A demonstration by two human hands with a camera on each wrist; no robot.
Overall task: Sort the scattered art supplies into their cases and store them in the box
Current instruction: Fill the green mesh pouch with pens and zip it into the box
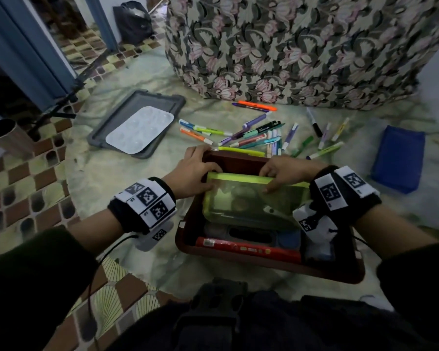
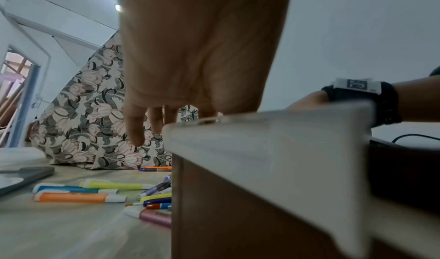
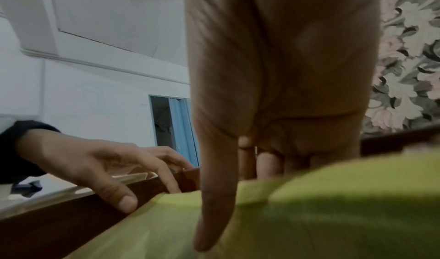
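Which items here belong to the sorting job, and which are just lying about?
Part of the job:
green zip pouch, held by left hand and right hand
dark red box
scattered markers and pens
blue case

Just lying about:
grey tray with white palette
floral cover
black bag

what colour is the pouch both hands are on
Translucent lime green pouch, with a brighter top strip; clearest in the head view.

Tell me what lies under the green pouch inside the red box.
Under the green pouch, the red box shows a long red case, a dark case and something blue. The pouch covers whatever lies farther back.
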